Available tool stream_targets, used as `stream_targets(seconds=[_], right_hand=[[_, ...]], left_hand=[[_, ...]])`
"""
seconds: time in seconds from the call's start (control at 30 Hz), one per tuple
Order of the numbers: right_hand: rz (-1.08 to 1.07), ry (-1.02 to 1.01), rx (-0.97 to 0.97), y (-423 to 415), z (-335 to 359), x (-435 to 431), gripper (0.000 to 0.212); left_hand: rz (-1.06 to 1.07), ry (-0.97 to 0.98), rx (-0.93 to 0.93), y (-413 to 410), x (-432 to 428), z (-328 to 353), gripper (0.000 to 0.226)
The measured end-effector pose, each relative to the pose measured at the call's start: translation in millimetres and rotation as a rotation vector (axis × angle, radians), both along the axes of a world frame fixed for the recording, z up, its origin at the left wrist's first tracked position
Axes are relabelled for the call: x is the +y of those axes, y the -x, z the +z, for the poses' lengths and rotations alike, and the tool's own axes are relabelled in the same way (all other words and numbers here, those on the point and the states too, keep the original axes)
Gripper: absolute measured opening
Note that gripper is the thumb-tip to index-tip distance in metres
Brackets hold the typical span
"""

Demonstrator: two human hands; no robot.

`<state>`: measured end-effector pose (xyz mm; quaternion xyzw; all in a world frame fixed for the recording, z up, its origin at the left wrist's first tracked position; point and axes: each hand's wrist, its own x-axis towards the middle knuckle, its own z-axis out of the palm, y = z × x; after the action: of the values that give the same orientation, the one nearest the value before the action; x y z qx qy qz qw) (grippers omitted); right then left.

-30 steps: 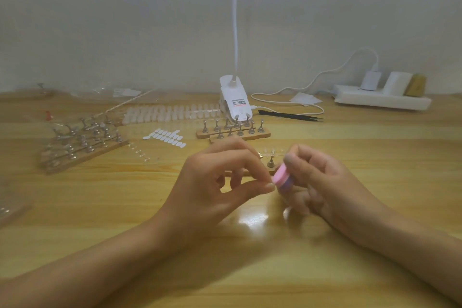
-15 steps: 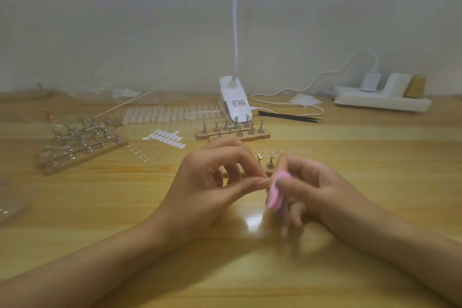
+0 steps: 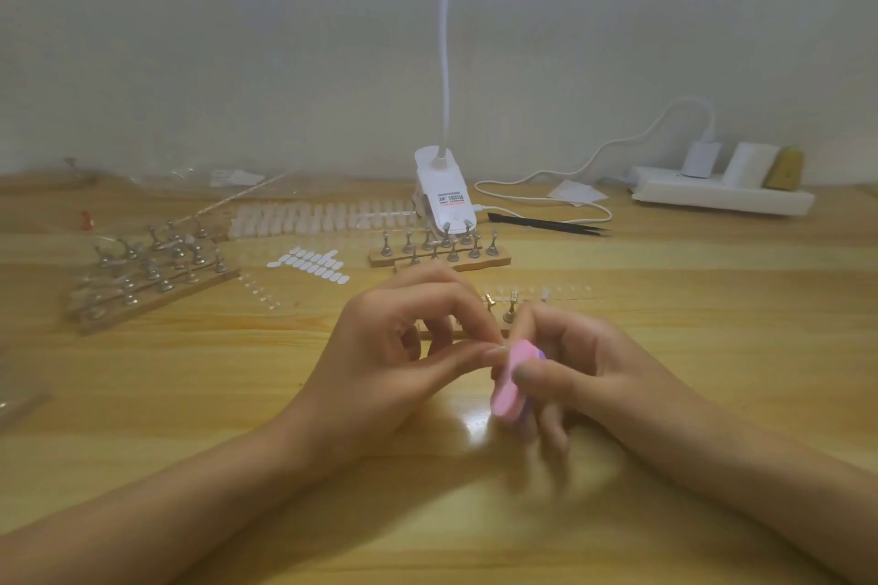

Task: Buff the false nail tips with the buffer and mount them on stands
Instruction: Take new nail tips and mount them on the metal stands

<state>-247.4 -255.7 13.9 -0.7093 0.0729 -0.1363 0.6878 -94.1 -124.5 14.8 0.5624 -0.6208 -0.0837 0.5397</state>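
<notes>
One nail tip: apparently pinched, unseen, by fingers of left hand (image 3: 394,347); probably light, slippery, best held by edges.
Pink buffer (image 3: 510,382): gripped by curled fingers of right hand (image 3: 594,375).

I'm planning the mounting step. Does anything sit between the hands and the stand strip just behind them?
Nothing visible does. The left hand pinches against the pink buffer gripped by the right hand, and the nearest stand strip lies right behind the fingers, partly hidden by them. The nail tip is too small to make out.
</notes>
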Motion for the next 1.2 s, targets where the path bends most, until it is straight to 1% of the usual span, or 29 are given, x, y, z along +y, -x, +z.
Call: stream_targets(seconds=[0.03, 0.1, 0.13, 0.2, 0.23, 0.3, 0.33, 0.37, 0.43, 0.47, 0.57, 0.6, 0.67, 0.7, 0.77, 0.8, 0.83, 0.9, 0.93, 1.03, 1.13, 1.17, 1.2], right_hand=[[-0.031, 0.001, 0.0, -0.6, -0.6, 0.1, 0.032], [-0.137, -0.068, 0.013, -0.1, -1.9, -3.2, 0.041], [-0.132, -0.069, 0.011, 0.3, -2.5, -4.2, 0.039], [-0.035, 0.003, 0.0, 1.0, -0.8, -0.8, 0.029], [-0.024, 0.025, -0.005, 0.6, -1.3, 0.1, 0.029], [-0.118, -0.012, -0.007, -0.5, -2.2, -0.7, 0.044], [-0.151, -0.037, 0.004, 0.2, -2.7, -2.9, 0.047], [-0.122, -0.028, 0.007, 0.5, -2.1, -3.0, 0.044], [-0.009, 0.028, -0.002, 0.1, 0.8, 1.6, 0.028], [-0.012, 0.031, -0.003, -0.4, 0.1, 1.9, 0.025], [-0.159, -0.068, -0.01, 0.4, -1.4, -1.5, 0.036], [-0.129, -0.057, -0.006, 0.6, -1.3, -2.0, 0.037], [-0.019, 0.012, -0.008, 0.4, -0.3, 1.5, 0.03], [-0.017, 0.019, -0.011, -0.2, -1.4, 1.7, 0.03], [-0.108, -0.036, -0.008, -0.8, -1.0, -0.2, 0.044], [-0.135, -0.051, 0.001, -0.4, -1.4, -2.3, 0.048], [-0.105, -0.034, 0.003, -0.2, -1.6, -2.7, 0.044], [-0.001, 0.02, -0.008, 0.0, -0.1, 1.5, 0.027], [-0.003, 0.016, -0.012, -0.4, -0.5, 2.0, 0.024], [-0.132, -0.062, -0.007, 0.1, -1.0, -0.8, 0.028], [-0.012, 0.006, -0.018, 0.2, 0.1, 1.7, 0.026], [-0.017, 0.008, -0.023, -0.1, -0.8, 2.1, 0.026], [-0.068, -0.023, -0.028, -0.6, -0.7, 2.1, 0.028]], left_hand=[[0.006, -0.001, 0.003, -0.3, -0.1, 0.0, 0.013], [0.013, -0.002, 0.006, 0.0, -0.6, 0.2, 0.014], [0.015, -0.002, 0.007, 0.3, -0.4, 0.3, 0.015], [0.012, 0.002, -0.001, 0.6, -0.3, 0.5, 0.016], [0.007, 0.003, -0.01, 0.7, -0.3, 0.4, 0.016], [0.006, 0.003, -0.008, 1.1, -0.4, 0.0, 0.015], [0.012, 0.004, 0.003, 1.1, -0.5, 0.0, 0.014], [0.02, 0.006, 0.015, 1.0, -0.7, 0.2, 0.013], [0.025, 0.004, 0.016, 1.1, -0.9, 0.7, 0.012], [0.018, 0.003, 0.005, 1.3, -0.7, 0.8, 0.012], [0.005, 0.0, 0.002, 1.8, -0.2, 0.7, 0.013], [0.011, 0.0, 0.014, 1.7, 0.1, 0.7, 0.013], [0.017, 0.001, 0.017, 1.0, 0.1, 1.0, 0.013], [0.013, 0.002, 0.009, 0.9, -0.1, 0.9, 0.014], [-0.002, 0.005, -0.005, 1.8, -0.6, 0.7, 0.016], [-0.006, 0.005, -0.007, 2.4, -0.5, 0.7, 0.015], [-0.006, 0.004, -0.005, 2.9, -0.3, 0.8, 0.015], [-0.007, 0.002, 0.001, 3.1, 0.6, 1.0, 0.014], [-0.008, 0.002, 0.001, 3.2, 1.0, 1.0, 0.013], [0.008, 0.008, 0.029, 3.3, 0.8, 0.5, 0.012], [0.011, 0.007, 0.042, 2.5, 0.0, 0.4, 0.011], [0.002, 0.004, 0.033, 2.6, -0.1, 0.2, 0.011], [-0.007, 0.002, 0.023, 2.6, 0.1, 0.0, 0.011]])
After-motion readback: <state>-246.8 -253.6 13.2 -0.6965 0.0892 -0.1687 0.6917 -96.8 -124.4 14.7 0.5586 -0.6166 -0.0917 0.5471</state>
